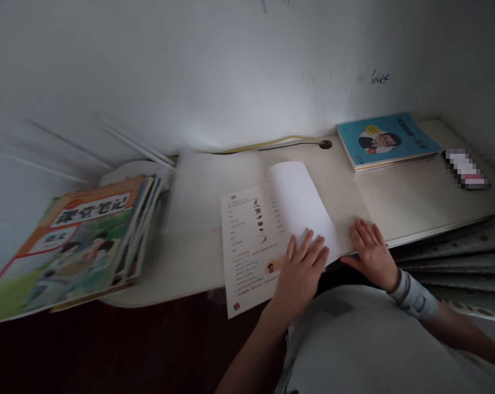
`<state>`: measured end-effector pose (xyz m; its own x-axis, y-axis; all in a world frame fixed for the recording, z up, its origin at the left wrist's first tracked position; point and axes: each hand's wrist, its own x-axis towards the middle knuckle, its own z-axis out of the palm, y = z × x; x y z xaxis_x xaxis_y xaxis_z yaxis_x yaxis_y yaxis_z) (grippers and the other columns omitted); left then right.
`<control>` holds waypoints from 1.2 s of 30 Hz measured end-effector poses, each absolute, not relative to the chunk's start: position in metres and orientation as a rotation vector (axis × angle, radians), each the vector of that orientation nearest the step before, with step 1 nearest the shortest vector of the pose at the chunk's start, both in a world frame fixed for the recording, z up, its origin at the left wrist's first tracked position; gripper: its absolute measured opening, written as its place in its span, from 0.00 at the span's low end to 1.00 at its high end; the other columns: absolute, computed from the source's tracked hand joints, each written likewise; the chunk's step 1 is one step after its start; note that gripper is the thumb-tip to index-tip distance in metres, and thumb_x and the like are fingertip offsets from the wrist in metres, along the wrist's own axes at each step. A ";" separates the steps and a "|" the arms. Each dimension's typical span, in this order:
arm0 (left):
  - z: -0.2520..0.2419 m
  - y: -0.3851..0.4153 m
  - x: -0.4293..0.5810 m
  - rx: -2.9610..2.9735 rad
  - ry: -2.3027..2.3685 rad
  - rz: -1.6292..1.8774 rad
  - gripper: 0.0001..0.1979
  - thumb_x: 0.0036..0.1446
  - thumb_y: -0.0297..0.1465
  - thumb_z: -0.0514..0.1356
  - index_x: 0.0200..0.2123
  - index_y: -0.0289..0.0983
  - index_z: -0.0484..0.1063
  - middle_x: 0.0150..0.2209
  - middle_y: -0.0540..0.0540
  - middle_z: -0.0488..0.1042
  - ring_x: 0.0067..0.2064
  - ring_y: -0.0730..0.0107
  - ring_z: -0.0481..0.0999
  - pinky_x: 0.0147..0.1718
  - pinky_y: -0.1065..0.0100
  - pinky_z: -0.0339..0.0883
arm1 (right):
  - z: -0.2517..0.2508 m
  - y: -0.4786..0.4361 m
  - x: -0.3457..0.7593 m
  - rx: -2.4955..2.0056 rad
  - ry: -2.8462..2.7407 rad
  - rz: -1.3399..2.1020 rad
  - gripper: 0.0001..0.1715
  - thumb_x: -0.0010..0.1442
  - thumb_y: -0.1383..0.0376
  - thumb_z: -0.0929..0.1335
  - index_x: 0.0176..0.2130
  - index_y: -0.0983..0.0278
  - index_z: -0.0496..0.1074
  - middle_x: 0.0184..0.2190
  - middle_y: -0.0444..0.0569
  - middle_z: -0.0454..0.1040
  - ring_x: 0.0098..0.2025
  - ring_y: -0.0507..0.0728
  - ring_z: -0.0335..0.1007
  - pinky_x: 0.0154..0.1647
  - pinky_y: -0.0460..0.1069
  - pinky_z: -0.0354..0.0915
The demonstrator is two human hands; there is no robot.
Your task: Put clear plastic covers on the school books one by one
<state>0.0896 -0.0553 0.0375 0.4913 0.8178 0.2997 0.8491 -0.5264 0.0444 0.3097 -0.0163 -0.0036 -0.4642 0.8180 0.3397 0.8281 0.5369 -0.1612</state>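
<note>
A booklet (247,235) lies on the desk, its printed page facing up and its lower corner jutting past the desk's front edge. A blank white leaf (300,202) curls up along its right side. My left hand (303,268) rests with fingers spread on the lower part of the booklet and this leaf. Beneath the booklet spreads a translucent sheet (214,186), like a clear book cover, reaching out on both sides. My right hand (370,249) lies flat near the sheet's right side at the desk edge, fingers stretched out, holding nothing.
On the left, a stack of books (79,241) overhangs the desk (182,273). Blue books (389,139) are piled at the back right, near a phone (467,168). Cables (272,143) run along the wall to a round hole (325,144). Patterned fabric (469,262) hangs at the right.
</note>
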 end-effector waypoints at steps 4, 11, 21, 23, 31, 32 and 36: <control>0.038 -0.057 0.087 -2.661 -1.498 -0.377 0.16 0.61 0.23 0.51 0.48 0.36 0.74 0.55 0.42 0.72 0.63 0.49 0.60 0.60 0.40 0.52 | -0.010 -0.019 0.299 -1.372 -2.417 -0.139 0.39 0.61 0.49 0.63 0.59 0.75 0.61 0.60 0.69 0.62 0.64 0.68 0.53 0.62 0.64 0.52; 0.045 -0.060 0.074 -2.714 -1.510 -0.482 0.18 0.59 0.20 0.50 0.47 0.36 0.74 0.52 0.45 0.74 0.63 0.53 0.60 0.62 0.42 0.50 | -0.008 -0.014 0.310 -1.204 -2.476 -0.087 0.25 0.63 0.59 0.64 0.55 0.71 0.68 0.58 0.64 0.65 0.63 0.65 0.57 0.61 0.62 0.57; 0.037 -0.065 0.067 -2.771 -1.510 -0.566 0.22 0.55 0.18 0.49 0.48 0.36 0.74 0.52 0.45 0.74 0.64 0.54 0.57 0.63 0.43 0.47 | 0.006 -0.017 0.305 -1.140 -2.447 0.018 0.17 0.63 0.63 0.64 0.49 0.67 0.72 0.54 0.59 0.71 0.59 0.63 0.63 0.59 0.60 0.62; 0.038 -0.065 0.068 -2.770 -1.526 -0.543 0.22 0.55 0.18 0.49 0.48 0.36 0.74 0.52 0.44 0.74 0.64 0.55 0.58 0.63 0.43 0.48 | 0.007 -0.021 0.298 -1.215 -2.456 -0.045 0.20 0.63 0.59 0.64 0.50 0.68 0.71 0.54 0.61 0.70 0.59 0.65 0.62 0.59 0.62 0.60; 0.039 -0.064 0.074 -2.739 -1.502 -0.533 0.18 0.59 0.20 0.50 0.47 0.36 0.74 0.51 0.45 0.75 0.63 0.55 0.59 0.63 0.43 0.48 | -0.001 -0.016 0.306 -1.392 -2.409 -0.125 0.25 0.64 0.58 0.61 0.56 0.68 0.66 0.57 0.63 0.67 0.62 0.67 0.58 0.59 0.64 0.55; 0.038 -0.063 0.076 -2.734 -1.490 -0.535 0.18 0.59 0.21 0.50 0.47 0.36 0.74 0.51 0.45 0.75 0.63 0.55 0.60 0.63 0.43 0.48 | -0.002 -0.008 0.312 -1.463 -2.365 -0.157 0.27 0.64 0.56 0.61 0.56 0.68 0.65 0.57 0.64 0.66 0.62 0.68 0.57 0.59 0.65 0.55; 0.037 -0.058 0.085 -2.729 -1.439 -0.504 0.15 0.61 0.22 0.51 0.46 0.36 0.74 0.50 0.45 0.75 0.62 0.54 0.62 0.62 0.42 0.48 | -0.003 0.031 0.327 -1.665 -2.255 -0.197 0.36 0.63 0.50 0.60 0.60 0.71 0.60 0.58 0.71 0.63 0.61 0.73 0.56 0.57 0.68 0.54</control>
<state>0.0846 -0.0579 0.0368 0.5240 0.8012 0.2888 0.8063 -0.5759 0.1348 0.3271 0.0312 -0.0027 -0.2627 0.9024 0.3416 0.9479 0.3075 -0.0834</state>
